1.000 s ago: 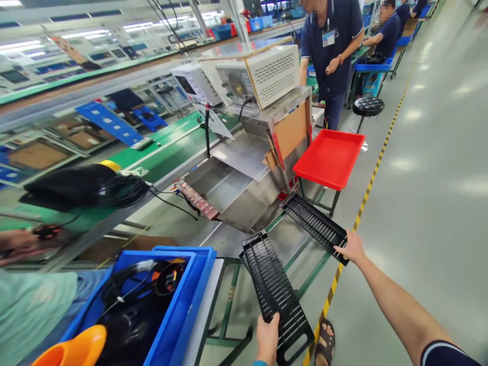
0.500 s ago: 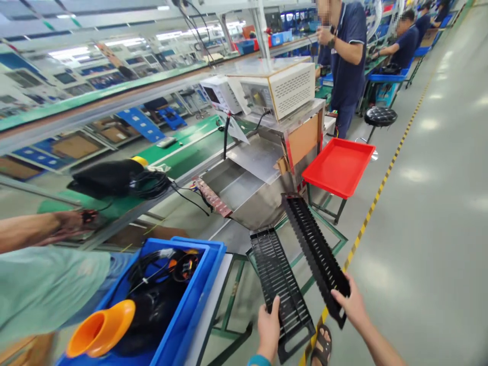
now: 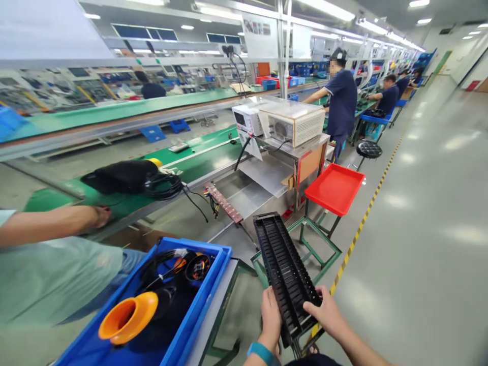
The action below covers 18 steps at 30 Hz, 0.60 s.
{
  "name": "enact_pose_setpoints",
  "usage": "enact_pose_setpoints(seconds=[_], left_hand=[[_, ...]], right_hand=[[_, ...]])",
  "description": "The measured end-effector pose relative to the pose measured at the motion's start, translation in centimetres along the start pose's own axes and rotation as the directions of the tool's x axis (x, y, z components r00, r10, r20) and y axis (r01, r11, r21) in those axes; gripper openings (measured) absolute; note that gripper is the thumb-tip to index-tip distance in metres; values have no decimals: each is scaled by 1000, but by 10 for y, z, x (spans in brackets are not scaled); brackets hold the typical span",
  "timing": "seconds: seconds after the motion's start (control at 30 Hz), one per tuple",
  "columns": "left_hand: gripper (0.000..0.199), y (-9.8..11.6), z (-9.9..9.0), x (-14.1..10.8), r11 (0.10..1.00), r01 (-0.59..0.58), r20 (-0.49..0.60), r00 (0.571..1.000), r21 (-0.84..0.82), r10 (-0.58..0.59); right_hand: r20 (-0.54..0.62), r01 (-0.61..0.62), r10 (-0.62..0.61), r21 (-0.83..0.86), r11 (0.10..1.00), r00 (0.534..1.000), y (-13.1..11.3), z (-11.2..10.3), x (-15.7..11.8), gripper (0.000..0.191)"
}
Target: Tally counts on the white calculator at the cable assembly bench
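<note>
Two long black slotted racks (image 3: 284, 269) are together, one over the other, tilted away from me at the lower middle. My left hand (image 3: 270, 315) grips their left edge near the close end, with a teal band on the wrist. On the right edge, my right hand (image 3: 326, 310) has its thumb over the top and its fingers curled beneath. The lower rack is mostly hidden by the upper one.
A blue bin (image 3: 224, 254) with an orange horn part (image 3: 129, 317) and black cables stands at left. Beyond the racks are a green metal frame (image 3: 324, 256), a red tray (image 3: 335, 188) and a metal bench (image 3: 267, 175). A person in light green (image 3: 72, 274) works at left.
The two racks were apart, one in each hand, and are now brought together. My right hand has moved left towards my left hand. The view has tilted up.
</note>
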<state>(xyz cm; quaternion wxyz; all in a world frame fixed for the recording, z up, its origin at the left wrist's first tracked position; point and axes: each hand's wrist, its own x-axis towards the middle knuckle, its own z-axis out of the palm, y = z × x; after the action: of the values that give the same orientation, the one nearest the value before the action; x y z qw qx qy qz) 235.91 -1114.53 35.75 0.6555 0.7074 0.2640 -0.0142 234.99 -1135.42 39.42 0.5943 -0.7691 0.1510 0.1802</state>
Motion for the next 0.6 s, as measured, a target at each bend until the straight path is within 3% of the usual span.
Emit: enact_pose_setpoints(seconds=[0.17,0.27,0.33,0.4,0.47,0.6], left_hand=[[72,26,-8,42,999,-44,130,991,-3,44],[69,57,-12,77,1000,8,293,956,25,-15],[69,79,-16,103,994,36,423,903,100,-75],[81,96,-20,129,979,16,504,856,202,-118],[89,104,-22,155,950,-2,492,856,311,-160],[59,96,-21,202,858,125,314,896,498,-313]], right_hand=[[275,-44,-56,345,938,960,-43,12,19,71],[186,-40,-35,388,921,982,-55,37,37,67],[111,-52,6,413,909,994,-58,57,56,62],[66,-67,42,457,887,997,-60,77,81,57],[40,-67,55,502,862,998,-60,96,108,55],[117,-180,137,637,749,984,-46,131,158,57]])
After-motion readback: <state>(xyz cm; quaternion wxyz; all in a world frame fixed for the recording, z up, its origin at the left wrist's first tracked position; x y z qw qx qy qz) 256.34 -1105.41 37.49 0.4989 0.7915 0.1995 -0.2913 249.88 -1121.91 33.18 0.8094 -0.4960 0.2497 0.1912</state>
